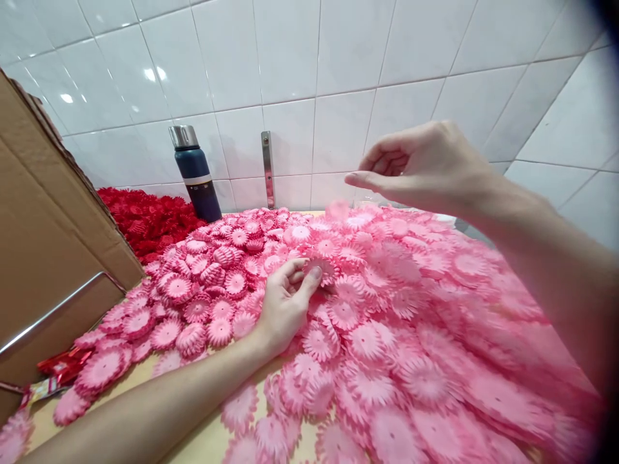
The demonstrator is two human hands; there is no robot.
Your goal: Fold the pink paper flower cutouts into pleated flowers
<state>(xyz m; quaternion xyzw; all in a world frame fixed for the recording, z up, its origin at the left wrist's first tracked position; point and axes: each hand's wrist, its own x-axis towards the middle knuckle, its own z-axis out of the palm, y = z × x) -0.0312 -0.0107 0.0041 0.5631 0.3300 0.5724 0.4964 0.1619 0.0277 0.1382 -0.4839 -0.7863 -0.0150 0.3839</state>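
Scalloped pink fabric flower petals [367,338], round with small centre holes, lie heaped in front of me. Low in the middle of the heap, my left hand [289,303] pinches one pink petal piece [321,272] between thumb and fingers. My right hand [416,161] is raised above the right side of the heap, its fingers curled and the thumb close to the forefinger. Whatever it may hold is too fine to see. Below its fingertips a blurred pink petal [337,209] shows against the far edge of the heap.
A dark blue bottle [197,177] with a steel cap stands at the back, beside a pile of red petals [149,216]. On the left rises a cardboard box [53,187], with a red wrapper [62,364] near its foot. A tiled wall [290,58] carrying a metal bracket [267,169] closes the back.
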